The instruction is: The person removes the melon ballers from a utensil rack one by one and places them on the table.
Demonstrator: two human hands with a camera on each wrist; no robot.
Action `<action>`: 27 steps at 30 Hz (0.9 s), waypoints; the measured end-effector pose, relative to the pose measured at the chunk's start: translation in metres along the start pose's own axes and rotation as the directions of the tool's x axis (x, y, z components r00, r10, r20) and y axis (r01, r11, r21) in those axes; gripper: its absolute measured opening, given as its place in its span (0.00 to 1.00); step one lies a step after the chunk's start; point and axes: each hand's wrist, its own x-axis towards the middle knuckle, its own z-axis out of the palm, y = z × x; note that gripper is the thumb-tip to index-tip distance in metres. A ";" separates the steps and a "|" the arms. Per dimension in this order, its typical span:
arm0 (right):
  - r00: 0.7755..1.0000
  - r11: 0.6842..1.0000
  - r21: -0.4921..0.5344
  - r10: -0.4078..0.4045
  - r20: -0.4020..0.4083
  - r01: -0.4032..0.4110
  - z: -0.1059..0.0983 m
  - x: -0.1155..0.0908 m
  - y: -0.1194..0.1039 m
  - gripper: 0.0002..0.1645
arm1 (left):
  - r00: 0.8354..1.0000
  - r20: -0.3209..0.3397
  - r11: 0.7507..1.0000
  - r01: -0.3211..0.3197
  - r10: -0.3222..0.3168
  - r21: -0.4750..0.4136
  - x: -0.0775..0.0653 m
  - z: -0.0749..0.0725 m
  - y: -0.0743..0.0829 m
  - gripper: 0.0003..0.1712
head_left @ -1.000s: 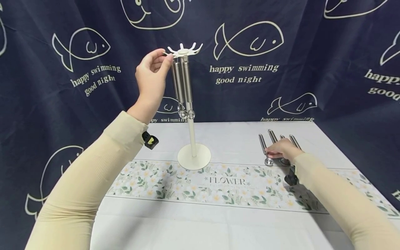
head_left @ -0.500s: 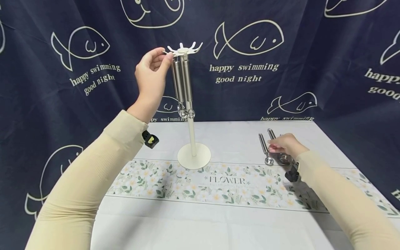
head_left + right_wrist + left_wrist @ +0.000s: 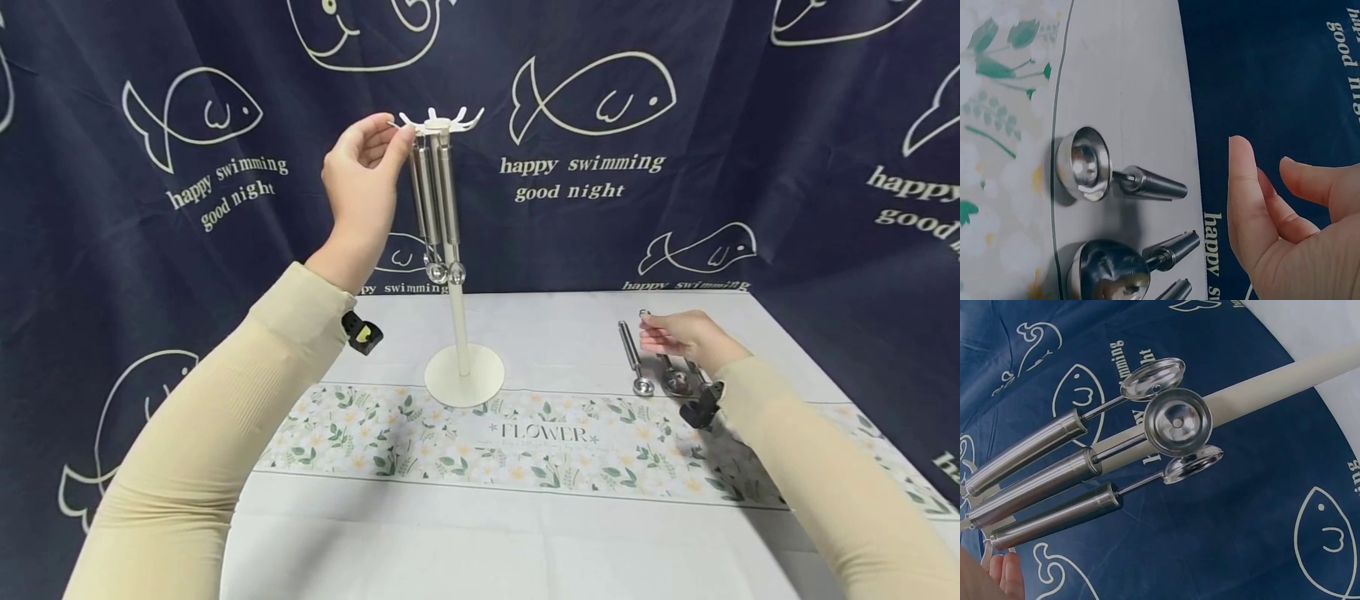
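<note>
My left hand (image 3: 363, 179) pinches a hook at the rim of a white hanging rack (image 3: 463, 329), its thumb and fingertips at the hook's end. Several steel scoops (image 3: 447, 196) with round bowls hang by their handles from this rack; in the left wrist view the middle bowl (image 3: 1179, 422) has a small central hole. My right hand (image 3: 686, 333) hovers over more scoops lying on the table, fingertips by the handle end of one. In the right wrist view its thumb and fingers (image 3: 1244, 187) stand apart with nothing between them. A scoop (image 3: 632, 358) lies left of it.
The rack's round base (image 3: 450, 387) stands on a white table (image 3: 540, 533) with a floral printed band (image 3: 570, 467). A dark blue curtain (image 3: 420, 50) with fish outlines hangs behind the table.
My right hand has moved up and back from the scoop bowls toward the handle ends, uncovering the leftmost scoop. My left hand stays at the rack's hook.
</note>
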 end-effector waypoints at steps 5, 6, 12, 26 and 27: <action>1.000 1.000 0.006 0.005 0.022 -0.005 0.006 0.000 -0.001 0.15 | 1.000 -0.005 1.000 0.001 -0.001 -0.007 -0.001 0.000 0.002 0.22; 1.000 1.000 -0.004 -0.002 0.025 0.002 0.008 -0.001 -0.001 0.14 | 1.000 -0.005 1.000 0.002 -0.003 -0.008 -0.001 0.000 0.003 0.22; 0.998 1.000 -0.002 -0.009 0.066 0.009 0.020 -0.003 -0.004 0.10 | 1.000 -0.014 1.000 -0.004 0.004 0.000 -0.002 0.000 0.005 0.22; 0.994 0.997 0.001 -0.073 0.085 0.073 0.061 -0.010 -0.025 0.10 | 1.000 -0.013 0.999 -0.004 0.004 -0.048 0.000 0.001 0.006 0.20; 0.993 0.997 -0.005 -0.079 0.088 0.080 0.065 -0.011 -0.027 0.11 | 1.000 -0.012 0.999 -0.004 0.004 -0.049 0.000 0.001 0.005 0.20</action>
